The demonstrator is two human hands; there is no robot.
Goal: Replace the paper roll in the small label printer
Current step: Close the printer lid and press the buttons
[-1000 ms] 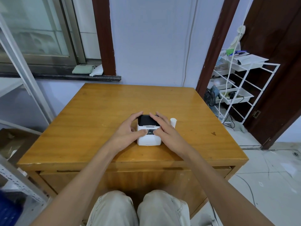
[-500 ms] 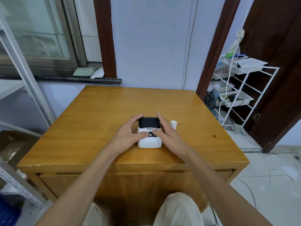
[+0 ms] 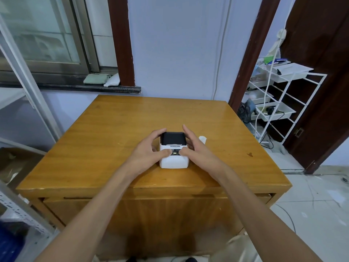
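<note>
Hidden: the sides of the label printer [image 3: 174,150] are covered by both hands; the small print on its front strip is too small to read.
Paper roll [image 3: 203,139]: white, on the tabletop just beyond the right hand, partly hidden by it.
Left hand [image 3: 149,150]: fingers curled round the printer's left side, thumb pressed on its white front top.
Right hand [image 3: 196,149]: cups the printer's right side, fingers stretched forward, thumb on the front top, close to the left thumb.
Printer: between the hands, black lid closed.
Tabletop [image 3: 113,138]: wooden, carries printer and roll.
Arms: both reach forward from the lower frame edge.
</note>
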